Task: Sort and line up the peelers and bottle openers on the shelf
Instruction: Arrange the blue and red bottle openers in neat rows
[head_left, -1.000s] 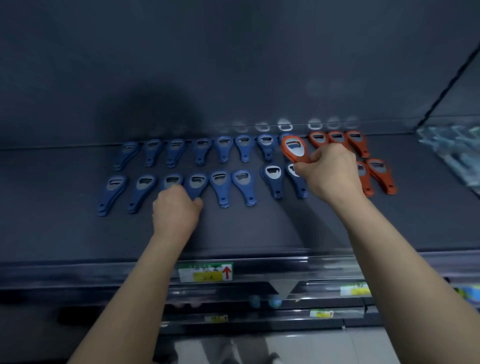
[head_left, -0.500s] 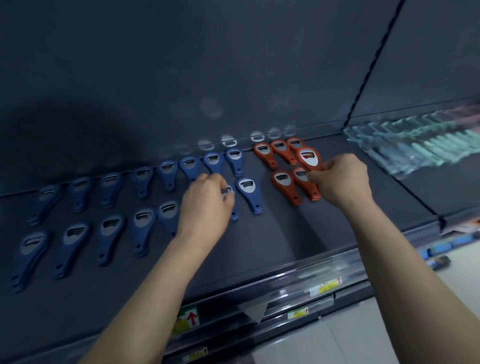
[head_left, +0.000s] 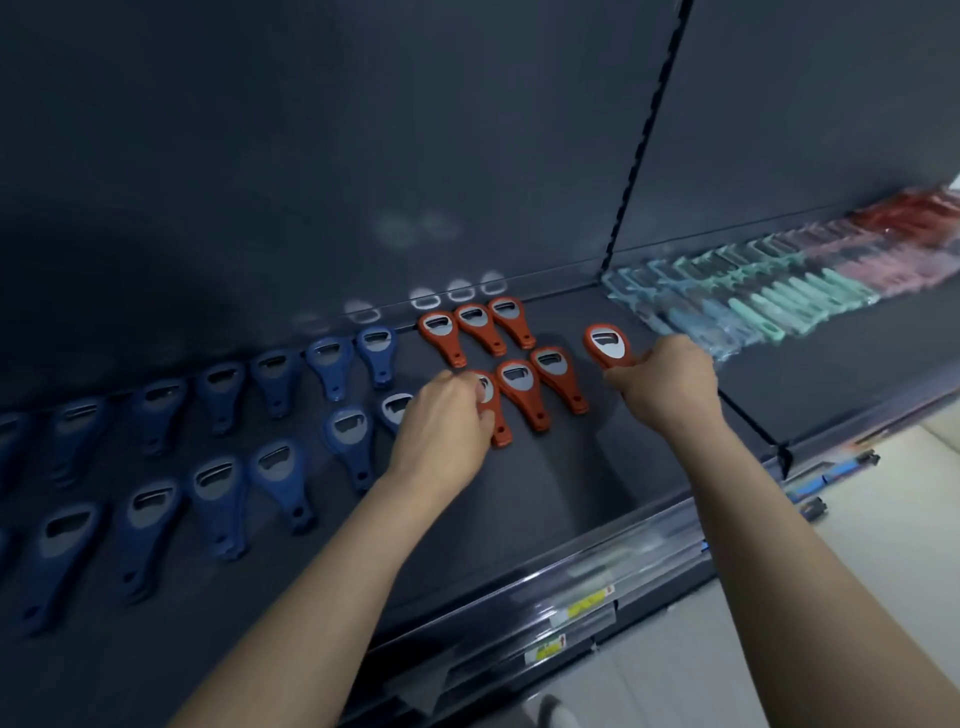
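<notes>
Dark shelf (head_left: 545, 493), seen from the front edge. Blue openers (head_left: 348, 441) lie in two rows across the 9 o'clock half, heads toward the back panel (head_left: 363, 156), handles toward the front. Red openers (head_left: 522, 392) sit just past centre toward 1 o'clock. Three are in the rear row against the panel's foot and three in the row in front, all angled alike with handles trailing to 5 o'clock. Left hand (head_left: 441, 426) is on the front-left red opener (head_left: 500, 431), at the 9 o'clock end of that front row. The fingers are curled down over its metal head and the thumb is beside the neck, gripping it. It lies flat on the shelf, only its handle showing past the knuckles. Right hand (head_left: 665, 384) is at 3 o'clock of the red group, apart from it. Thumb and curled fingers pinch the handle of the held red opener (head_left: 608, 345). Its head points to 11 o'clock, metal face up, and it seems lifted off the surface, though contact cannot be ruled out. A slotted upright (head_left: 639, 171) divides the bays at 2 o'clock. Beyond it, peelers (head_left: 753, 301) are packed side by side, pale blue, then mint, then pink and red toward the far end, somewhat blurred. Price labels (head_left: 582, 608) hang on the front rail at 5 o'clock.
</notes>
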